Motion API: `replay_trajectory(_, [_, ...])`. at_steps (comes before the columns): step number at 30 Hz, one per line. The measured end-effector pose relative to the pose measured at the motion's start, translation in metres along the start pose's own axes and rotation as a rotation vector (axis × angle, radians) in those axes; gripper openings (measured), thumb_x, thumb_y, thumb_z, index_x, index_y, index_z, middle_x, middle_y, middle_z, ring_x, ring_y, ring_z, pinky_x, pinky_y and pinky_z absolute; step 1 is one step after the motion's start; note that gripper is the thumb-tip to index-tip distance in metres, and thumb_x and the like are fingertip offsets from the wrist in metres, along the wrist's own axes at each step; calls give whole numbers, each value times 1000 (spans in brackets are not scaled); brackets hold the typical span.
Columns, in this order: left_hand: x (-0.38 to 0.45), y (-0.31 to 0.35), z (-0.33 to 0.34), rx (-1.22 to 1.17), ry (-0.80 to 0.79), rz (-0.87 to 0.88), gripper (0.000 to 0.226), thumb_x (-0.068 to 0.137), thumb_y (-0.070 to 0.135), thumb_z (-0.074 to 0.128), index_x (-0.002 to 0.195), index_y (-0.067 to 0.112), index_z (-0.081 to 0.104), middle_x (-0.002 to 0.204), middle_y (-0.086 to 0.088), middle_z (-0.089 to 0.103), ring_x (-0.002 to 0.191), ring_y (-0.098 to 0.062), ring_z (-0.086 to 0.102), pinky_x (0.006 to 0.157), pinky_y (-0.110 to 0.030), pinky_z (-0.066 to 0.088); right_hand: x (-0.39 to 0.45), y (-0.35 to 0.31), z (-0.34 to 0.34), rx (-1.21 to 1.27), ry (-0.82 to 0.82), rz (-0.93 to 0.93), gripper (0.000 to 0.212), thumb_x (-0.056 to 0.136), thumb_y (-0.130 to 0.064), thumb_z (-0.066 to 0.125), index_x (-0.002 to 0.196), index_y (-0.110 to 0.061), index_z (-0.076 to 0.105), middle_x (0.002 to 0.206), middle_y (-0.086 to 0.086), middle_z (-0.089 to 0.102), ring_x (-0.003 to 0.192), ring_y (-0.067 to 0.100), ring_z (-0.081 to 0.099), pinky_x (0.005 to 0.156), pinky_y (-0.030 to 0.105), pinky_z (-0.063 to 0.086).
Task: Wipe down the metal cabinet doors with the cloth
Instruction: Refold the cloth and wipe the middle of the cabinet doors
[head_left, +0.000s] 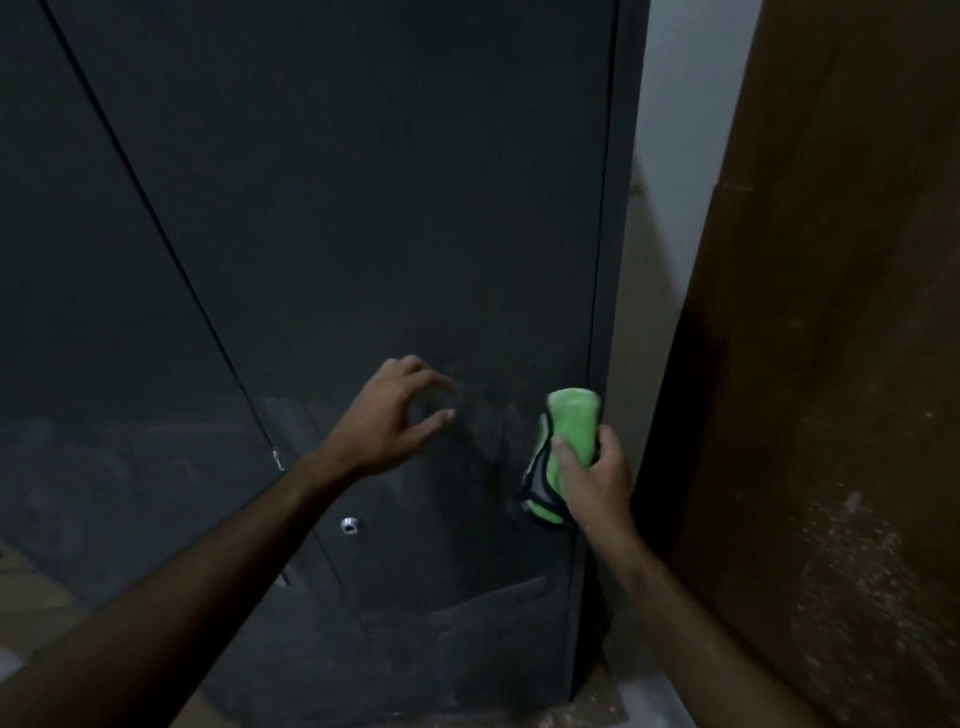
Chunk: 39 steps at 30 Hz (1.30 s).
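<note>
A dark grey metal cabinet fills the view, with a right door (363, 234) and a left door (78, 312) split by a thin seam. My right hand (597, 478) grips a folded bright green cloth (569, 441) with a dark edge, pressed against the right door near its right edge. My left hand (395, 410) is beside it to the left, empty, fingers loosely curved with the fingertips at the door's surface. Whether they touch the metal is unclear. Dull smears show on the door between the hands.
A small round silver lock (349, 525) and a handle tab (278, 460) sit low by the seam. A pale wall strip (660, 260) lies right of the cabinet, then a brown wooden panel (831, 364). Floor shows at the lower left.
</note>
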<state>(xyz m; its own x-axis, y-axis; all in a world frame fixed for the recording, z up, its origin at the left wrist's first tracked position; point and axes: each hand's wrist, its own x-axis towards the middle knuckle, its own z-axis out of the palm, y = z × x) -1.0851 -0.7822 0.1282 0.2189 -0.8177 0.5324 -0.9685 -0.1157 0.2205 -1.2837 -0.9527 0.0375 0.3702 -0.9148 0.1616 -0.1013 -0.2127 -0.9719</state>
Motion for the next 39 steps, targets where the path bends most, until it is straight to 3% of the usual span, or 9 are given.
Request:
replay_trajectory(5, [-27, -28, -35, 195, 205, 20, 23, 94, 29, 65, 112, 15, 70, 115, -5, 58, 104, -28, 57, 93, -38, 43, 23, -29, 25, 29, 329, -272, 35, 96, -25, 63, 127, -17, 48, 115, 7, 56, 102, 28, 59, 79, 44, 52])
replay_trajectory(9, [-53, -55, -59, 331, 275, -70, 35, 88, 27, 64, 119, 11, 68, 129, -13, 54, 117, -37, 54, 104, -43, 38, 43, -56, 71, -311, 357, -655, 47, 81, -18, 67, 127, -13, 57, 124, 14, 52, 110, 35, 51, 90, 47, 43])
replay_trajectory(15, [-77, -97, -75, 472, 219, -126, 66, 87, 36, 58, 149, 13, 51, 156, -17, 39, 142, -43, 41, 117, -53, 33, 38, 11, 102, -864, -154, -1433, 34, 90, -19, 59, 122, -29, 66, 129, 7, 53, 111, 34, 56, 92, 45, 40])
replay_trajectory(20, [-88, -123, -76, 543, 202, -55, 71, 94, 27, 56, 159, 7, 37, 167, -18, 29, 153, -40, 30, 121, -56, 32, 63, -59, 94, -647, 259, -1204, 45, 81, -7, 64, 122, -24, 68, 124, 11, 54, 105, 34, 50, 86, 46, 39])
replay_trajectory(22, [-88, -124, -71, 544, 209, -72, 72, 94, 22, 55, 161, 7, 33, 169, -16, 26, 156, -38, 27, 121, -57, 32, 51, -85, 125, -505, 321, -1185, 48, 87, -21, 64, 134, -20, 55, 129, 13, 46, 108, 35, 48, 88, 48, 40])
replay_trajectory(25, [-89, -122, -74, 541, 191, -79, 81, 87, 12, 56, 162, 4, 28, 172, -13, 22, 159, -33, 21, 125, -55, 27, 31, -38, 158, -638, -2, -1555, 41, 97, -38, 63, 134, -22, 60, 133, 8, 49, 109, 32, 53, 87, 46, 46])
replay_trajectory(28, [-96, -121, -80, 540, 211, -65, 72, 92, 11, 50, 161, 2, 31, 171, -15, 24, 159, -32, 22, 127, -52, 26, 40, -7, 139, -797, -208, -1669, 35, 92, -22, 68, 127, -24, 68, 129, 5, 61, 104, 30, 61, 86, 44, 40])
replay_trajectory(34, [-123, -131, -77, 533, 324, -216, 68, 93, 8, 53, 158, 0, 36, 167, -19, 28, 153, -39, 31, 124, -52, 31, 41, -104, 179, -465, 216, -1474, 27, 100, -17, 58, 123, -20, 72, 120, 12, 65, 99, 32, 54, 82, 43, 41])
replay_trajectory(39, [-142, -154, -88, 562, 263, -243, 72, 93, 9, 54, 160, 0, 31, 168, -20, 23, 154, -39, 28, 127, -49, 26, 1, -31, 210, -715, -350, -1736, 38, 104, -13, 36, 116, -18, 71, 117, 5, 67, 95, 28, 65, 82, 41, 39])
